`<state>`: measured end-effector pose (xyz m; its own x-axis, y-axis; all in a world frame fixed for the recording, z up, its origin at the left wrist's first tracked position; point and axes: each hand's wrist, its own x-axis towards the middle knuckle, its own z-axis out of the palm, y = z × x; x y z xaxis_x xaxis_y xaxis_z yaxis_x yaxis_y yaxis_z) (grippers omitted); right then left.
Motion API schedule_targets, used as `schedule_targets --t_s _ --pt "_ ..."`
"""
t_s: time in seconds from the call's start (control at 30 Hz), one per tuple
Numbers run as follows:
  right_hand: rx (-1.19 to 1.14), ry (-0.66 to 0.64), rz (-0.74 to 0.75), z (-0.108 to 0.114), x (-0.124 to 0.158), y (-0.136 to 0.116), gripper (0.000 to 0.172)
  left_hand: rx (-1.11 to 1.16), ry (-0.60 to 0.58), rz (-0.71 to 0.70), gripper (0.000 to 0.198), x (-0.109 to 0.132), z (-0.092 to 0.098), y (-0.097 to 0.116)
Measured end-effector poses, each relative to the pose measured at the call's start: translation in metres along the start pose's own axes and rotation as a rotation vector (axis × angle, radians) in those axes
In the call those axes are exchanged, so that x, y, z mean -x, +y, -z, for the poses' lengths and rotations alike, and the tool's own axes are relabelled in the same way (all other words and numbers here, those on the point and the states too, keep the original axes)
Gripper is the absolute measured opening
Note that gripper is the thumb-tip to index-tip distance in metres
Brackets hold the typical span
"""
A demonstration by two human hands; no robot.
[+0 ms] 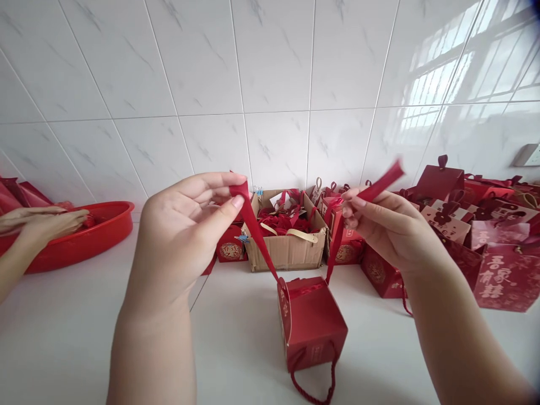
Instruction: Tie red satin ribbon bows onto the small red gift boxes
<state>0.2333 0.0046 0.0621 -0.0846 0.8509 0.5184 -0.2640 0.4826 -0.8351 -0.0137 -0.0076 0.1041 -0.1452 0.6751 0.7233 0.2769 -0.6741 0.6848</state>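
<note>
A small red gift box stands on the white surface, its twisted cord handle hanging toward me. A red ribbon comes out of its top in two lengths. My left hand pinches one length between thumb and fingers, above and left of the box. On the right, my right hand holds the other length, whose free end sticks up past the fingers and is slightly blurred. Both lengths slope down to the box top.
Behind the box is a cardboard carton full of red ribbons and tags. Red gift boxes crowd the right side. At left, another person's hands reach over a red basin. A tiled wall rises behind.
</note>
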Motion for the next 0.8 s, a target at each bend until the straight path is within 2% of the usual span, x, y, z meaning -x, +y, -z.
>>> schedule_targets --t_s 0.13,0.3,0.47,0.63,0.8 --pt "0.101 -0.094 -0.048 0.015 0.004 -0.006 0.021 0.088 -0.117 0.077 0.017 -0.004 0.007 -0.007" --pt "0.200 -0.192 -0.153 0.032 0.008 -0.014 0.028 0.178 -0.284 0.167 0.015 -0.007 0.013 -0.009" --pt "0.219 -0.162 -0.234 0.036 0.008 -0.019 0.031 0.153 -0.372 0.182 0.016 -0.005 0.011 -0.005" --pt "0.348 -0.284 -0.290 0.039 0.010 -0.020 0.040 -0.147 -0.521 0.177 0.020 -0.003 0.011 -0.006" --pt "0.598 -0.369 -0.438 0.039 0.009 -0.012 0.039 -0.553 -0.862 0.253 0.022 0.001 0.013 -0.017"
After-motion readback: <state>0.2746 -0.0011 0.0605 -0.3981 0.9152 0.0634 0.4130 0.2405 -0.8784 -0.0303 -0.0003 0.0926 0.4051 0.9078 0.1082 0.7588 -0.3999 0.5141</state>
